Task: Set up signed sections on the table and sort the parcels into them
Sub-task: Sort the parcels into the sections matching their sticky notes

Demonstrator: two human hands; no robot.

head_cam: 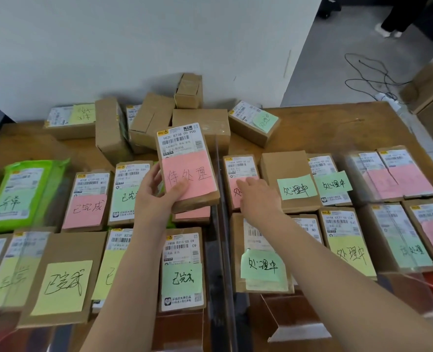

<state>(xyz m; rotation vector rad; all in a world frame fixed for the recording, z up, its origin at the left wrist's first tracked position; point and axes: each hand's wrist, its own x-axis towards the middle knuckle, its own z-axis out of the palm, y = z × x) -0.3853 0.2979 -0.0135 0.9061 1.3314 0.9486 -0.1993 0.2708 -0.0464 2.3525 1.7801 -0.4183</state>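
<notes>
My left hand [157, 194] grips a cardboard parcel with a pink handwritten note [187, 166], lifted and tilted above the middle of the wooden table [337, 128]. My right hand [258, 196] lies flat, fingers straight, on another parcel with a pink note [238, 171] just right of a clear upright divider [220, 199]. Rows of labelled parcels with pink, green and yellow notes fill the table on both sides of the divider.
A loose heap of cardboard boxes [159, 118] sits at the back against the white wall. A green plastic mailer [22, 191] lies at the left. Clear acrylic sign stands [299, 323] are near the front edge. Boxes and cables lie on the floor at right.
</notes>
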